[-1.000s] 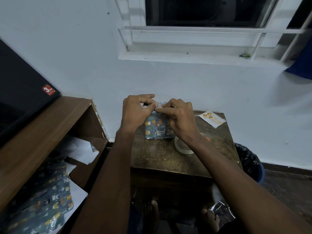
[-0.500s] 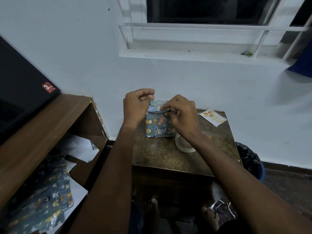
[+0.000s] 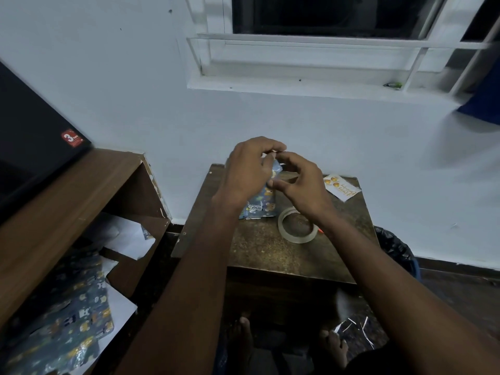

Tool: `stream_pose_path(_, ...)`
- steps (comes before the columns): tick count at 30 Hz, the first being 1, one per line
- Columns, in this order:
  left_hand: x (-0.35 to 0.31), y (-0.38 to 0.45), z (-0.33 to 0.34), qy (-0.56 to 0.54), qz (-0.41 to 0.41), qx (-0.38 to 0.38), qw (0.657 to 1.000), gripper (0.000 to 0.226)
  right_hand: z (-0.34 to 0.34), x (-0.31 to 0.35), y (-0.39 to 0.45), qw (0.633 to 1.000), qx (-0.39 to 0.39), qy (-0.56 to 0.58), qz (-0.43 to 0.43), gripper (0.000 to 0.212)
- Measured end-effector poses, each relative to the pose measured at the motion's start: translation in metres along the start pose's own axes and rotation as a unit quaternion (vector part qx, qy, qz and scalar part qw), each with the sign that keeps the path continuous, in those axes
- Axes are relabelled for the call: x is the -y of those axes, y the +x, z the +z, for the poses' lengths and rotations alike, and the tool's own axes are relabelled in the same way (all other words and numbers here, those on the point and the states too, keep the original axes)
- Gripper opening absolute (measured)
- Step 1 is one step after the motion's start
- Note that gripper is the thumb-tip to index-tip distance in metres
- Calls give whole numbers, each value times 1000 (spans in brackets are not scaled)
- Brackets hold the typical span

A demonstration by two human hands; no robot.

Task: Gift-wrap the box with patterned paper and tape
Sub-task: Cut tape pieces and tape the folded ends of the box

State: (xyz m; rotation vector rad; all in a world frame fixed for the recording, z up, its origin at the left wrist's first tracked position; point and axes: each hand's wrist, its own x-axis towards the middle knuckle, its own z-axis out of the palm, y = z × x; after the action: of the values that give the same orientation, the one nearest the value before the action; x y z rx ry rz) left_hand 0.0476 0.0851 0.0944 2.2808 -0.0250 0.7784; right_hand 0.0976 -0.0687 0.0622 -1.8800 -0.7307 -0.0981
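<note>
Both hands work at the top of the wrapped box (image 3: 261, 201) standing on the small table (image 3: 270, 247), left hand (image 3: 243, 174) gripping it, right hand (image 3: 300, 185) pinching something unclear, so the paper flap could spring open before the tape (image 3: 296, 226) goes on

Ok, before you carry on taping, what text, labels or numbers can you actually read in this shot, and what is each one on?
"3": large white numeral on the red sticker at the corner of the black screen; the small print beside it is too blurred to read.
Gift tag on the table: gold script lettering, too small to read.
Wrapped box: cartoon pattern, no readable words.
Tape roll: no lettering visible.
</note>
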Motion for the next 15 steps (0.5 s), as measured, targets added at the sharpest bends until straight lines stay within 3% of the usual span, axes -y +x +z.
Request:
stream_pose_path(5, -4, 4, 19, 8, 12, 39, 999, 47, -15, -11, 2, 998, 33, 31, 43, 66)
stream_pose_path(7, -5, 3, 21, 2, 17, 55, 998, 51, -27, -17, -2, 995, 57, -19, 74, 59)
stream_pose_path(11, -3, 3, 28, -16, 31, 87, 996, 68, -41, -30, -19, 967, 174, -174, 63, 23)
stream_pose_path(15, -9, 0, 32, -23, 20, 113, 993, 59, -44, -35, -29, 928, 274, -245, 55, 27)
